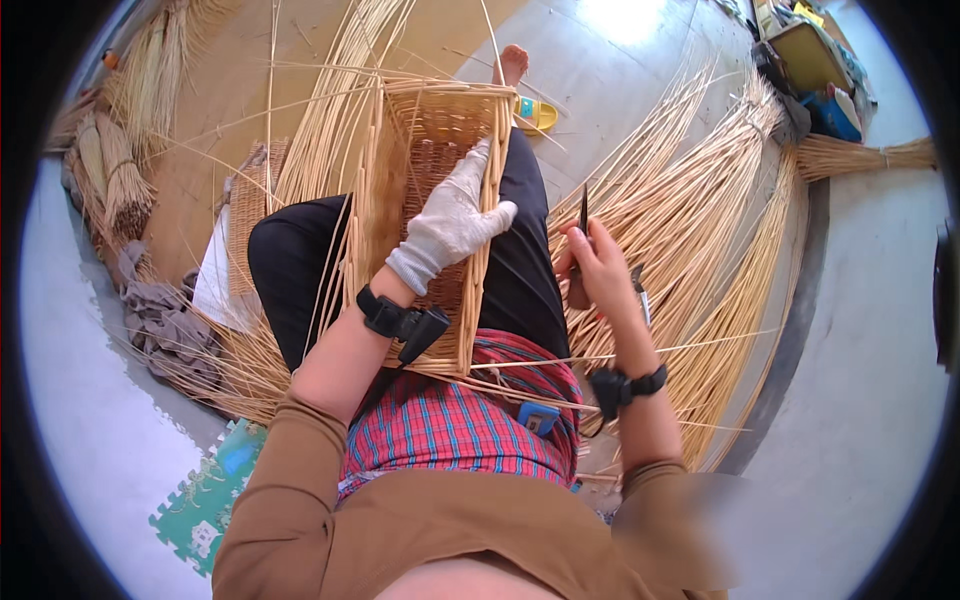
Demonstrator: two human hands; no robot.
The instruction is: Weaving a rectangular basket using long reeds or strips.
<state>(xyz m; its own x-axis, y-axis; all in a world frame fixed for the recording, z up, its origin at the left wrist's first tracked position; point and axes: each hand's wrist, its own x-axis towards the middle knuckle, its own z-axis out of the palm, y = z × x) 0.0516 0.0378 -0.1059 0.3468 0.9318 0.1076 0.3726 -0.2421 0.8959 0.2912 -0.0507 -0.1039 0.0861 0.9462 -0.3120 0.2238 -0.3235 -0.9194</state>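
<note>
A rectangular wicker basket point(412, 200) rests across my lap, its inside facing up and loose canes sticking out around its rim. My left hand point(455, 220), in a whitish knitted glove, grips the basket's right side wall, with the fingers on the inside and the thumb over the rim. Bare and apart from the basket, my right hand point(597, 265) is closed round a dark, narrow pointed tool point(584, 207) whose tip points away from me. The lower end of that tool is partly hidden by my fingers.
Long loose canes point(680, 220) spread over the floor at the right. Cane bundles point(125, 190) lean at the far left near a grey cloth point(170, 325). A yellow slipper point(540, 115) lies by my bare foot point(511, 65). A green mat point(215, 490) lies at lower left.
</note>
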